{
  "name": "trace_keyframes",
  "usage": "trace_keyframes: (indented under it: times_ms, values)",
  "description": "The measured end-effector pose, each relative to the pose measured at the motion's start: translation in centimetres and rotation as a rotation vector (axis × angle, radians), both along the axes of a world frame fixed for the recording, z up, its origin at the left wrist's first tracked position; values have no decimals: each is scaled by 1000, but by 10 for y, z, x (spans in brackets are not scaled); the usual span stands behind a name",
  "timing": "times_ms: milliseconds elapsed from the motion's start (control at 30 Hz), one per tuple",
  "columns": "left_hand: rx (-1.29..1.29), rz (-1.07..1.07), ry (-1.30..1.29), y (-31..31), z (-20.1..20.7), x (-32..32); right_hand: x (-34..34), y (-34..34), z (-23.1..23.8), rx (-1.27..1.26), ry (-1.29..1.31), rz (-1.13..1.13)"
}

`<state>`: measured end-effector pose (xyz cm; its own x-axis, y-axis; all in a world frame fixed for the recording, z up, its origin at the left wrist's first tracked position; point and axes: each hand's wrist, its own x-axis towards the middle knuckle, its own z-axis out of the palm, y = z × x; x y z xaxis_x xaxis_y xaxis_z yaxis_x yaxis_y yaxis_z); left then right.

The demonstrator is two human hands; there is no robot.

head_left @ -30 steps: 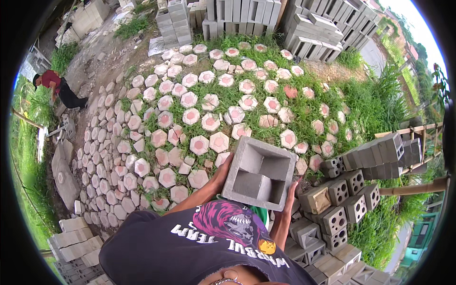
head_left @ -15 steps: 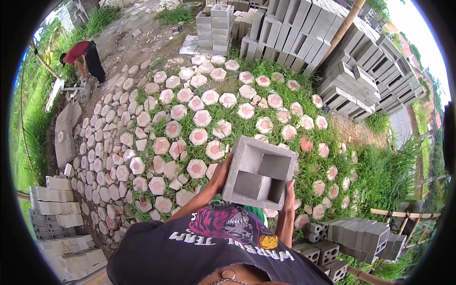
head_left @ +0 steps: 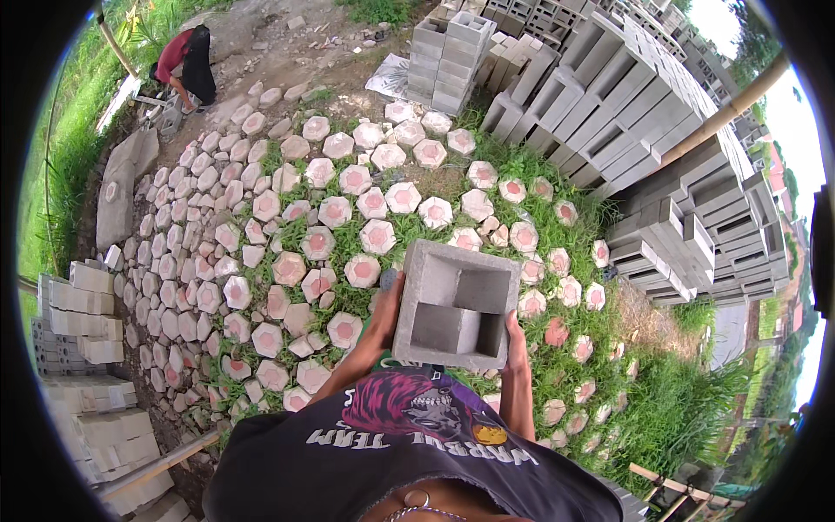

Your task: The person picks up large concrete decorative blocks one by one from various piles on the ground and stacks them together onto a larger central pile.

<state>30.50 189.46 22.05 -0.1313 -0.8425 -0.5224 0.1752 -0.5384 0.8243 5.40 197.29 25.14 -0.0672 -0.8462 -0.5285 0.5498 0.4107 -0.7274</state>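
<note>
A grey hollow concrete block [head_left: 450,306] is held in front of my chest, tilted so that its open cavities face up toward me. My left hand [head_left: 389,306] presses against its left side, the fingers partly hidden by the block. On the opposite side, my right hand [head_left: 516,342] grips the right wall. Both forearms reach up past my dark printed shirt [head_left: 391,435]. Hexagonal pavers [head_left: 361,271] with reddish centres lie in the grass beneath the block.
Tall stacks of grey concrete blocks [head_left: 600,104] stand ahead to the right, with another stack [head_left: 687,252] beside them. Pale blocks [head_left: 83,317] are piled at the left. A person in a red top [head_left: 184,61] bends down at the far left. Bamboo poles [head_left: 731,113] slant across the right.
My view has turned, so the surroundings shift and the holed blocks at lower right leave the picture. The block stays between both hands. The far person bends lower.
</note>
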Motion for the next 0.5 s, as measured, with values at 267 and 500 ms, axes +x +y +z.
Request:
trace_keyframes:
  times_ms: [267,500]
  values:
    - [76,-64,-75,-200,32,25,24,-193,2,106,24,-39]
    - [53,49,-82,-337,39,60,56,-367,39,193,58,120]
